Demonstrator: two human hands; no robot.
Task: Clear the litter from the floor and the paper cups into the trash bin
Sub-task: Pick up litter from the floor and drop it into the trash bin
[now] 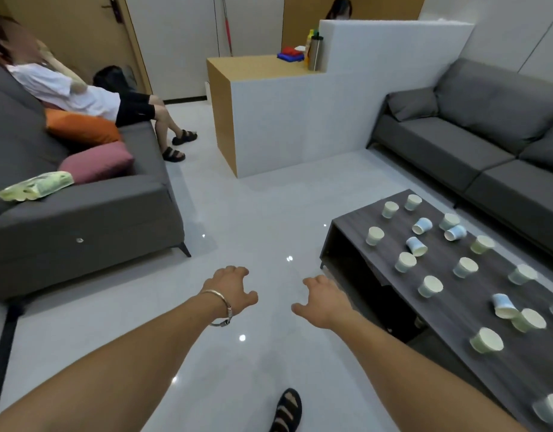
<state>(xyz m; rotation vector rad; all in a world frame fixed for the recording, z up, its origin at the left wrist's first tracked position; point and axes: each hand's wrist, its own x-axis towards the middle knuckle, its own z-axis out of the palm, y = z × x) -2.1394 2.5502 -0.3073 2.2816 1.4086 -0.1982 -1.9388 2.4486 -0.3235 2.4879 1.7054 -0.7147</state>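
The left hand and right hand are held empty, fingers loose. The tabletop is crowded with cups, some tipped; more could be knocked to the floor by a hasty reach.

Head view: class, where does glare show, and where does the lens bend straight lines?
In the head view, small bright glare spots dot the glossy floor; also in the head view, the wide lens bows the coffee table and the right sofa.

Open floor ahead, grey sofa on the left, coffee table crowded with paper cups on the right.
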